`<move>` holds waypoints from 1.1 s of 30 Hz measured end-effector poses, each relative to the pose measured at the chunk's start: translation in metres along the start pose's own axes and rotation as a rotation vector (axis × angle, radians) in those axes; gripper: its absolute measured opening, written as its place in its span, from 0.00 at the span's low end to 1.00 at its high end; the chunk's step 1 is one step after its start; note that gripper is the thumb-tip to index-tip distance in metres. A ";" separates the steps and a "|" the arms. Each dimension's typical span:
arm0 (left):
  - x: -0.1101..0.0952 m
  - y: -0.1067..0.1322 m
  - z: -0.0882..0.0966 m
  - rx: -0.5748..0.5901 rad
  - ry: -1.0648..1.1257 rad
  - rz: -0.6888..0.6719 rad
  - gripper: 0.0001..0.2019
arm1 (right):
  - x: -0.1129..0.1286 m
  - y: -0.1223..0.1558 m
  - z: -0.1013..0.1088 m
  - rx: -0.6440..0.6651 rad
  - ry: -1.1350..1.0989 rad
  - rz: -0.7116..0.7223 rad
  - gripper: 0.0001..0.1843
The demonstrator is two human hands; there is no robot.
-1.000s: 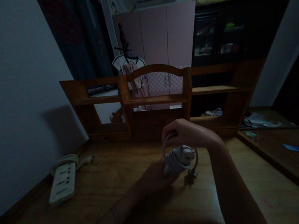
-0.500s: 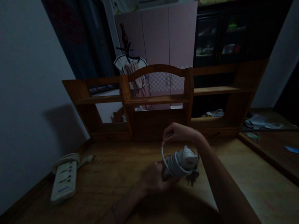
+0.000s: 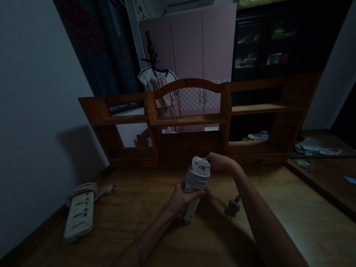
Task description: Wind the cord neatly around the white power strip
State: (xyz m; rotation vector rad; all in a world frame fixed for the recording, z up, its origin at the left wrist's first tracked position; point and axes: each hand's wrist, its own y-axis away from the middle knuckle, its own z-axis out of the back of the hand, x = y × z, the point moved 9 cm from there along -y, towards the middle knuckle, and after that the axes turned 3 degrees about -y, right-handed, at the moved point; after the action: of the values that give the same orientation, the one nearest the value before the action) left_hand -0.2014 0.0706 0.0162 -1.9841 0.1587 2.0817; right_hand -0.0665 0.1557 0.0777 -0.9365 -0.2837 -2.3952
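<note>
- The left hand [image 3: 183, 197] is closed around the lower body of a white power strip [image 3: 193, 190], which now stands tilted up on end over the desk [image 3: 127, 233]; half a second ago it lay more level and lower, nearer the person.
- The right hand [image 3: 219, 162] is curled with its fingertips pinched at the upper end of the power strip, apparently on the last stretch of its white cord [image 3: 194, 177]; whether it grips the cord or only presses it I cannot tell in this dim light.
- The cord now sits in tight turns round the upper half of the strip. The wide loose loop that hung out to the side in the two earlier pictures is gone, so by my reading one more turn has been pulled snug.
- The dark plug [image 3: 233, 207] now lies on the desk to the right of the strip, beside the right forearm. Earlier it dangled close under the bundle, so the free tail has swung outward and dropped.
- The right hand has come down and closer to the strip's end than a second ago, when it was held higher with the loop arched beneath it.
- A second power strip [image 3: 79, 215], with its own coiled cord, lies at the desk's left edge by the wall, unmoved.
- The wooden shelf unit [image 3: 192, 119] stands at the back of the desk as before.
</note>
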 end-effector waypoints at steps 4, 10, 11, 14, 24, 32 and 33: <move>0.012 -0.008 0.001 0.003 0.122 0.063 0.21 | -0.012 -0.010 -0.013 -0.004 0.081 -0.051 0.13; 0.018 -0.010 0.008 -0.047 0.220 0.095 0.18 | -0.011 -0.013 -0.025 0.034 0.147 -0.080 0.14; 0.019 -0.009 0.010 -0.060 0.232 0.104 0.18 | -0.009 -0.012 -0.025 0.032 0.159 -0.082 0.15; 0.023 -0.009 0.018 -0.099 0.267 0.136 0.18 | -0.001 -0.010 -0.022 0.022 0.193 -0.080 0.15; 0.039 -0.016 0.035 -0.191 0.491 0.217 0.18 | 0.035 0.006 -0.003 -0.025 0.284 -0.088 0.13; 0.031 -0.013 0.030 -0.110 0.660 0.271 0.15 | 0.036 0.010 0.002 -0.042 0.288 -0.079 0.14; 0.028 -0.012 0.031 -0.104 0.670 0.266 0.15 | 0.035 0.010 0.002 -0.035 0.283 -0.078 0.14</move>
State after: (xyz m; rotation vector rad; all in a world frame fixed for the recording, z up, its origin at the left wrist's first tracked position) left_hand -0.2287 0.0935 -0.0090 -2.7836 0.4670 1.4854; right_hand -0.0809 0.1339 0.1025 -0.5990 -0.1740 -2.5724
